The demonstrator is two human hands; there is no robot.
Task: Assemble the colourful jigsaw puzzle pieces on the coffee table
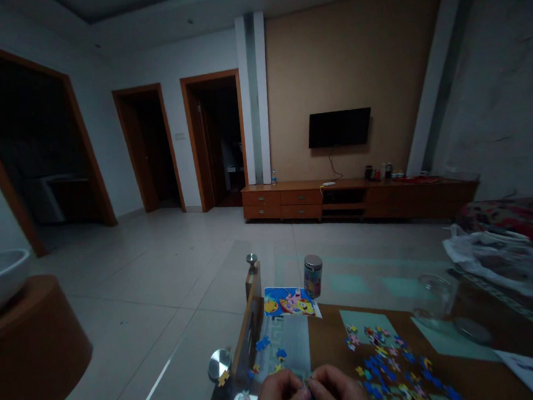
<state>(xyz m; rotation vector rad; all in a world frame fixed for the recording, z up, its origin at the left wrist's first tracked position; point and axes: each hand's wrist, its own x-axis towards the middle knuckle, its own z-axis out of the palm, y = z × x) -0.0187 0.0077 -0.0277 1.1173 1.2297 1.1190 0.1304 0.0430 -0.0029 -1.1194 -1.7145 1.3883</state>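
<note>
Head view, dim room: both hands meet at the bottom edge of the frame, over the near part of a glass-topped coffee table with a wooden frame [454, 379]. The left hand [280, 398] and the right hand [339, 394] have their fingers curled inward, fingertips touching one another around a small jigsaw puzzle piece [309, 383], which is mostly hidden between them; its colour cannot be made out. Just right of the hands lies a loose scatter of small blue, yellow and pink puzzle pieces [390, 363], spread across the tabletop. A few more blue pieces [263, 343] lie to the left, near the table's edge. Beyond the hands, a colourful cartoon picture sheet [288, 302] lies flat, and a small cylindrical tin with a silver lid [313, 276] stands upright touching its far right corner. A clear glass jar [436, 302] stands further right, with a crumpled white plastic bag [505, 260] behind it. Across the tiled floor, a black wall-mounted television [339, 127] hangs above a long wooden cabinet [359, 198].
</note>
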